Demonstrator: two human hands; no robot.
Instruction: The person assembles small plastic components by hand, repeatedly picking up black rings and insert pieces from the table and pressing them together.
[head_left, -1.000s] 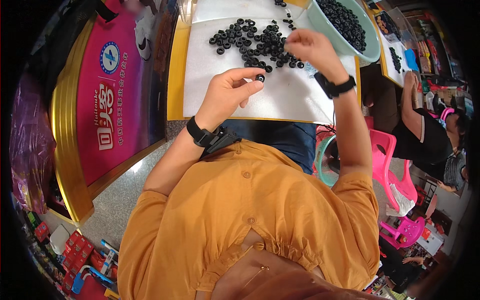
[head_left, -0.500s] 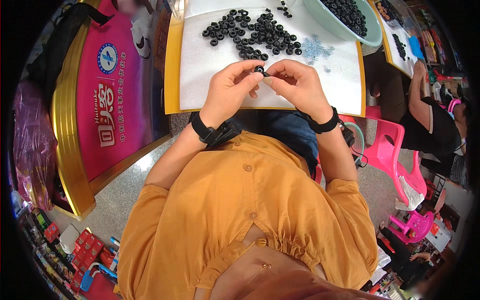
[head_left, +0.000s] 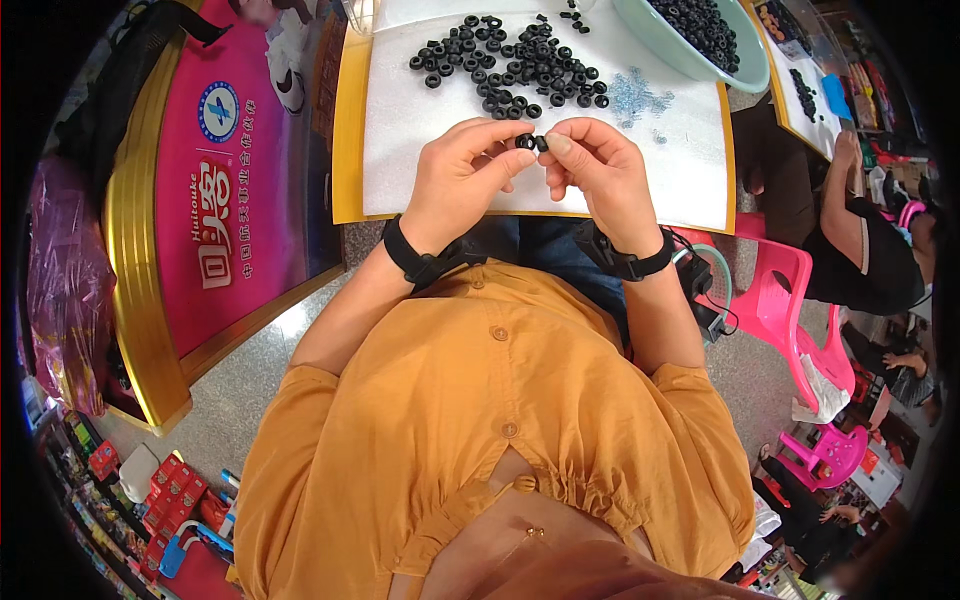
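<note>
The left hand [head_left: 462,178] pinches a black ring [head_left: 524,141] at its fingertips, just beside a small black piece [head_left: 542,144] pinched between the right hand's [head_left: 603,180] thumb and finger.

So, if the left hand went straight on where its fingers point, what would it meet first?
Probably the small black piece in the right hand, just beyond the ring that the left hand holds; depth is hard to judge.
</note>
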